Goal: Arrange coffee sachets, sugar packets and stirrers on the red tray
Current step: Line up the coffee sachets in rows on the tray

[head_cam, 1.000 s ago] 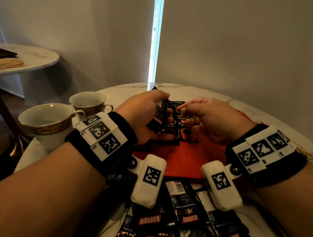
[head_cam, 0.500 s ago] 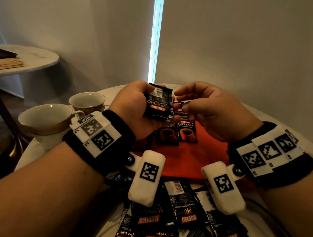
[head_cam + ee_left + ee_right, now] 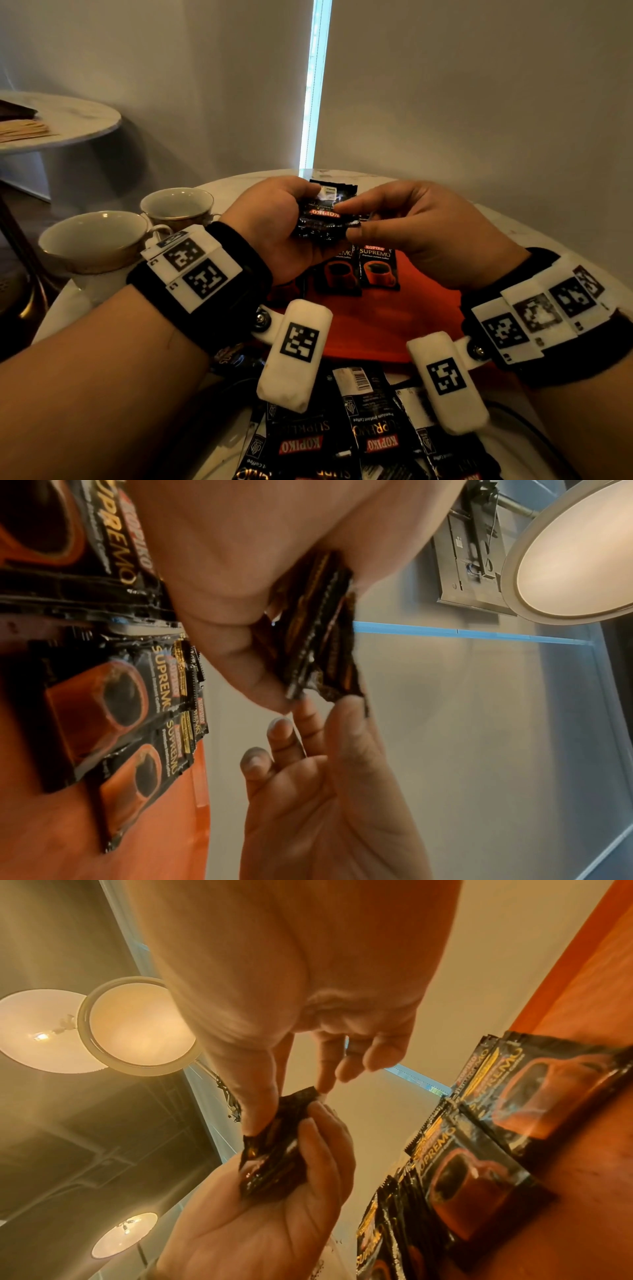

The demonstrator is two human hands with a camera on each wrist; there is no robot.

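My left hand (image 3: 291, 214) holds a small stack of black Kopiko coffee sachets (image 3: 320, 219) above the far end of the red tray (image 3: 359, 325). My right hand (image 3: 346, 222) pinches the right edge of the stack's top sachet between thumb and forefinger. In the right wrist view that pinch sits on a sachet corner (image 3: 301, 1100), with the stack (image 3: 274, 1164) lying in my left palm. The left wrist view shows the stack (image 3: 315, 642) edge-on. A row of sachets (image 3: 376, 270) lies face up on the tray (image 3: 137, 831) under my hands. No sugar packets are in view.
Several loose sachets (image 3: 373, 431) lie on the marble table in front of the tray. Two gold-rimmed cups (image 3: 92, 240) (image 3: 178, 205) stand at the left. A side table (image 3: 75, 116) at far left carries wooden stirrers (image 3: 20, 128). A wall stands close behind.
Both hands rose from the tray with the stack. My right fingers then moved left onto the top sachet and took its edge.
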